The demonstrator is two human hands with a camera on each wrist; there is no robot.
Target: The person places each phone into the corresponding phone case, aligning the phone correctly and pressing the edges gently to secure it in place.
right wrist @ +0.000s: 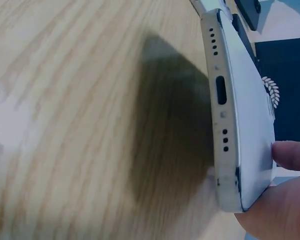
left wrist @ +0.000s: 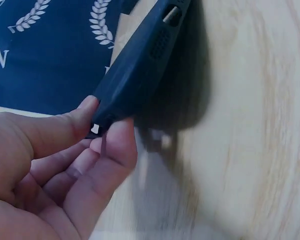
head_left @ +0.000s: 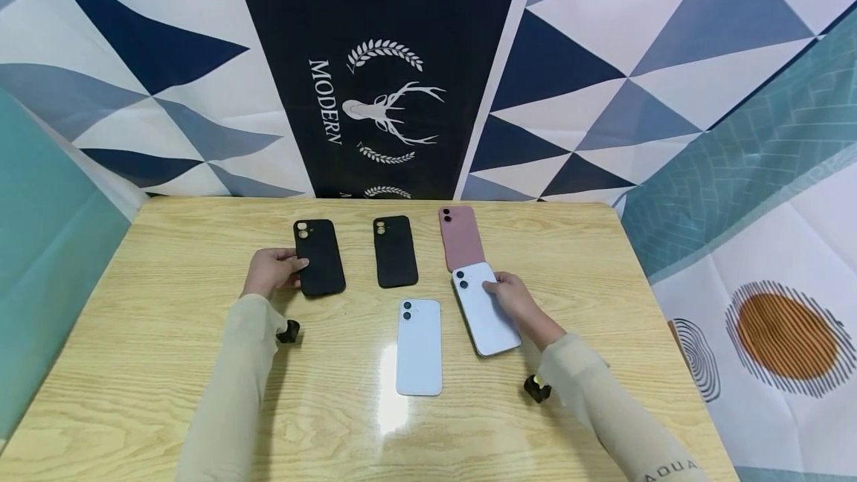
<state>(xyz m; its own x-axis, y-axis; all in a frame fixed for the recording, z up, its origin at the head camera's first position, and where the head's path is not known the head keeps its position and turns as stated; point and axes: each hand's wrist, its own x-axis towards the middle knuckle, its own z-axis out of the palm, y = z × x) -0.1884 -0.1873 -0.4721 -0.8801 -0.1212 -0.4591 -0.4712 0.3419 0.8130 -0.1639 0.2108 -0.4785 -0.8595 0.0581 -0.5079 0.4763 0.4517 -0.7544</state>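
My left hand (head_left: 271, 271) pinches a black phone case (head_left: 321, 259) by its left edge, thumb on the back and fingers beneath. In the left wrist view the case (left wrist: 135, 65) is tilted, with its port cutout and grille showing and a shadow on the wood. With thumb on its back, my right hand (head_left: 515, 300) grips a white phone (head_left: 487, 315) by its right edge. The phone's bottom edge (right wrist: 222, 115), with port and speaker holes, faces the right wrist camera, tilted over its shadow. Its top overlaps the lower end of a pink phone-shaped piece (head_left: 462, 240) in the head view.
A second black case (head_left: 396, 253) lies at the back middle of the wooden table (head_left: 167, 348). Another white phone (head_left: 419, 348) rests nearer the front, between the hands. Patterned cloth (head_left: 395, 21) hangs behind the table's back edge.
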